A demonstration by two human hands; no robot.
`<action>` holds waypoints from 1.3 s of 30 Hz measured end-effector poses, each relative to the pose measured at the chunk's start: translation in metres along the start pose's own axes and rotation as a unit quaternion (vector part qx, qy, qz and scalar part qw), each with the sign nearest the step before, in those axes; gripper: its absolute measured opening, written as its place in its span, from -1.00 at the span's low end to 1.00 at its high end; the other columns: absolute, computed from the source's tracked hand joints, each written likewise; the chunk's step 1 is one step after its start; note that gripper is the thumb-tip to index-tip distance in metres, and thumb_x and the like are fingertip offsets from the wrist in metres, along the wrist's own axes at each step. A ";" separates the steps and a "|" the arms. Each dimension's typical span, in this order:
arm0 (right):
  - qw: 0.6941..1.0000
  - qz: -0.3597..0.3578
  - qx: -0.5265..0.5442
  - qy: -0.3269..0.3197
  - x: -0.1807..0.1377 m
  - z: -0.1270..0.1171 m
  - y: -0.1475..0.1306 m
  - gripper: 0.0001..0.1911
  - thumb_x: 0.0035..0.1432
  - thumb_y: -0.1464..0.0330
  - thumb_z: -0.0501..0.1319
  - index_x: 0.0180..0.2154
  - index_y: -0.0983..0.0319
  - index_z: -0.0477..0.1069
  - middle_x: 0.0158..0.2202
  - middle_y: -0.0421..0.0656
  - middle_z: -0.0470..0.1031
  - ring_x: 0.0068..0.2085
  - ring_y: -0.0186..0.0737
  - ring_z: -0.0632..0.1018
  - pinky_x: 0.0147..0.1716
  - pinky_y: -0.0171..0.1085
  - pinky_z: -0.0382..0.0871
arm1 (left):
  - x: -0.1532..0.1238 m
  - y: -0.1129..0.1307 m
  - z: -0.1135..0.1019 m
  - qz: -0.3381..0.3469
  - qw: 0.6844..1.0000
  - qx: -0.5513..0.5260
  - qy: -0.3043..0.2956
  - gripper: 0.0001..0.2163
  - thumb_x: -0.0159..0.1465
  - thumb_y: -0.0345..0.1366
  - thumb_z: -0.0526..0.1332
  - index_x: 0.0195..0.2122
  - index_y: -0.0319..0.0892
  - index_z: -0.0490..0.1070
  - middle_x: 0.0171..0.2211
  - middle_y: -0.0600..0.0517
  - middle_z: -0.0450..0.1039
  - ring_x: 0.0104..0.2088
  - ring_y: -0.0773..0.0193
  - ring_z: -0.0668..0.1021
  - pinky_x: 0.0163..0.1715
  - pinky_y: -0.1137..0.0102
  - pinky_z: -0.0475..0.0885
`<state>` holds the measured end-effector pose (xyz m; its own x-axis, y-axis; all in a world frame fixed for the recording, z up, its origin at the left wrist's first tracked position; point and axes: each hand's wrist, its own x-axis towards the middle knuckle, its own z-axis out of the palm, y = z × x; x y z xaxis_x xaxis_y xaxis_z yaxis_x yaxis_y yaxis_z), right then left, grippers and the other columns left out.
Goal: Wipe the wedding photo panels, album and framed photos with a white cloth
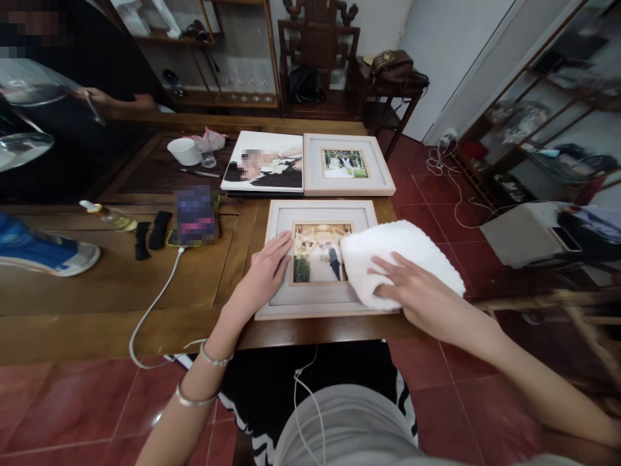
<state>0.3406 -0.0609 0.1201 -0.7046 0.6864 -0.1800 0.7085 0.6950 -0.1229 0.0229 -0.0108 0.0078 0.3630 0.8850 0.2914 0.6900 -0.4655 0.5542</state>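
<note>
Now, right hand (pixel 412 294) fingers (pixel 388 290) spread flat, pressing the white towel (pixel 402 249) onto the right side of the picture frame (pixel 320 212), gripping nothing. Left hand (pixel 266 275) fingers (pixel 281 249) flat too, pinning the frame's left side. Probably mid-wipe of the glass. Next calls for a soft, steady push. Under the frame, a wooden table (pixel 121 278). No words readable.

1. I read the towel (pixel 407 255) as thick white cloth, fluffy and matt, with a rough pile.
2. The picture frame (pixel 317 298) looks like pale wood, smooth and matt. Its mount is dull grey card, and the print inside has a slight sheen.
3. The table (pixel 97 291) is brown wood, smooth, with a soft satin finish.
4. The bangles (pixel 194 401) look like polished metal.
5. The cable (pixel 155 301) is smooth white plastic.
6. The floor tiles (pixel 63 408) are red and glossy.
</note>
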 end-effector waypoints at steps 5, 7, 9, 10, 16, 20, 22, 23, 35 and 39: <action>0.997 0.000 0.072 -0.025 -0.024 0.000 -0.013 -0.32 -0.23 0.72 -0.01 -0.11 0.18 0.53 0.24 0.01 0.42 0.36 -0.11 0.26 0.35 0.02 0.15 | 0.000 0.004 -0.002 0.002 1.000 -0.004 0.009 -0.60 0.45 -0.25 0.00 0.21 -0.33 0.38 0.28 -0.27 0.29 0.32 -0.02 0.33 0.31 -0.01 0.24; 0.997 0.015 0.069 -0.008 -0.019 0.004 -0.009 -0.33 -0.20 0.72 -0.03 -0.08 0.21 0.51 0.27 0.05 0.37 0.36 -0.09 0.26 0.33 0.03 0.18 | 0.000 0.006 -0.004 0.010 1.000 -0.010 0.011 -0.60 0.46 -0.24 0.02 0.20 -0.33 0.39 0.28 -0.27 0.30 0.32 0.00 0.33 0.32 0.02 0.24; 0.997 0.044 0.052 0.031 -0.006 0.009 0.001 -0.36 -0.14 0.71 -0.02 -0.04 0.25 0.47 0.31 0.12 0.30 0.37 -0.03 0.25 0.32 0.08 0.19 | 0.000 0.008 -0.005 0.015 1.000 -0.018 0.014 -0.61 0.45 -0.24 0.03 0.20 -0.33 0.40 0.28 -0.25 0.31 0.32 0.02 0.34 0.32 0.05 0.24; 0.996 0.059 0.040 0.052 0.003 0.012 0.008 -0.37 -0.11 0.71 -0.02 -0.01 0.28 0.45 0.32 0.16 0.28 0.37 0.00 0.23 0.32 0.11 0.19 | 0.000 0.008 -0.006 0.017 0.999 -0.021 0.016 -0.61 0.45 -0.24 0.04 0.20 -0.32 0.40 0.28 -0.24 0.31 0.31 0.03 0.34 0.32 0.06 0.25; 0.983 0.101 -0.033 0.150 0.077 0.021 0.060 -0.32 -0.06 0.74 0.01 0.13 0.36 0.37 0.29 0.19 0.31 0.41 0.12 0.12 0.33 0.17 0.11 | -0.001 0.008 -0.008 0.020 0.998 -0.044 0.033 -0.64 0.44 -0.26 0.08 0.16 -0.31 0.45 0.25 -0.21 0.35 0.27 0.05 0.40 0.29 0.09 0.31; 0.984 0.086 -0.062 0.140 0.105 0.024 0.071 -0.29 -0.04 0.75 0.02 0.17 0.39 0.36 0.34 0.15 0.25 0.41 0.26 0.07 0.33 0.28 0.03 | -0.001 0.010 -0.010 0.010 0.997 -0.067 0.044 -0.66 0.42 -0.27 0.10 0.13 -0.27 0.47 0.22 -0.18 0.40 0.25 0.05 0.43 0.27 0.07 0.34; 0.988 0.072 -0.070 0.122 0.103 0.026 0.066 -0.30 -0.03 0.75 0.02 0.17 0.39 0.37 0.35 0.15 0.23 0.41 0.28 0.08 0.32 0.33 0.00 | -0.001 0.011 -0.011 0.005 0.996 -0.074 0.048 -0.67 0.42 -0.27 0.11 0.13 -0.25 0.48 0.21 -0.16 0.41 0.24 0.05 0.45 0.26 0.07 0.35; 0.989 0.063 -0.070 0.111 0.097 0.027 0.061 -0.31 -0.03 0.75 0.02 0.16 0.38 0.38 0.35 0.15 0.23 0.41 0.28 0.09 0.32 0.33 -0.01 | -0.001 0.012 -0.012 0.003 0.996 -0.076 0.049 -0.67 0.42 -0.27 0.11 0.14 -0.24 0.47 0.21 -0.15 0.42 0.23 0.06 0.46 0.26 0.07 0.36; 0.994 -0.056 0.095 -0.008 -0.029 0.008 -0.034 -0.32 -0.14 0.72 0.00 -0.01 0.21 0.50 0.36 -0.01 0.23 0.41 -0.04 0.14 0.36 0.11 0.10 | -0.003 0.012 -0.008 0.001 0.998 -0.033 0.056 -0.64 0.42 -0.27 0.08 0.16 -0.25 0.44 0.22 -0.17 0.41 0.20 0.05 0.49 0.24 0.08 0.37; 0.993 -0.039 0.109 0.022 -0.017 0.017 -0.036 -0.32 -0.14 0.71 -0.02 0.01 0.24 0.48 0.35 0.03 0.25 0.40 -0.11 0.17 0.37 0.07 0.09 | -0.004 0.011 -0.006 0.009 0.998 -0.028 0.052 -0.64 0.43 -0.27 0.07 0.17 -0.26 0.44 0.23 -0.20 0.40 0.22 0.04 0.46 0.26 0.09 0.35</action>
<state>0.3281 -0.1009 0.1107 -0.7548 0.6449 -0.1198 0.6410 0.6863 -0.3437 0.0253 -0.0194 0.0180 0.3061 0.8730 0.3798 0.6474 -0.4834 0.5892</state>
